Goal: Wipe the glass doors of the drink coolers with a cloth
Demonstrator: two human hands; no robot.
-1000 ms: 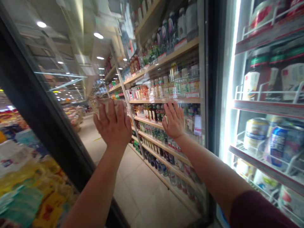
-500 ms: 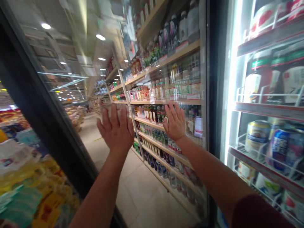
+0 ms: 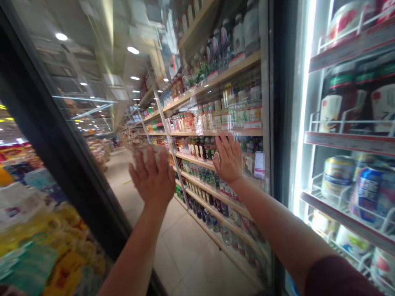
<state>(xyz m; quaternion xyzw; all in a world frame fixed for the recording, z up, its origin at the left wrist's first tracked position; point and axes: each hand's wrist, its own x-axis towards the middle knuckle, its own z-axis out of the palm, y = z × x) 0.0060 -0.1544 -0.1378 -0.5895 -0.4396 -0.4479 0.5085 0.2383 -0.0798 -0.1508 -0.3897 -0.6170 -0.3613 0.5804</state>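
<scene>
A large glass door [image 3: 197, 255] with a dark frame [image 3: 77, 164] stands tilted across the middle of the view. Fingers spread, my left hand [image 3: 154, 176] is raised in front of the glass; its fingertips are blurred, and I cannot tell whether they touch it. To its right, my right hand [image 3: 228, 160] is held flat with the fingers stretched out, seemingly against the pane. Neither hand holds anything. Rows of bottles [image 3: 228, 119] on wooden shelves show in or through the glass behind both hands.
At the right, a lit cooler has wire-fronted shelves [image 3: 352, 144] with dark bottles [image 3: 333, 98] and cans, one of them a blue can [image 3: 368, 193]. Yellow and green packages [image 3: 27, 263] are heaped at the lower left. A tiled floor [image 3: 179, 230] shows low in the middle.
My left hand sits slightly lower and further right, its fingers more blurred. The right hand has barely moved. The cooler shelves have shifted a little to the right in view.
</scene>
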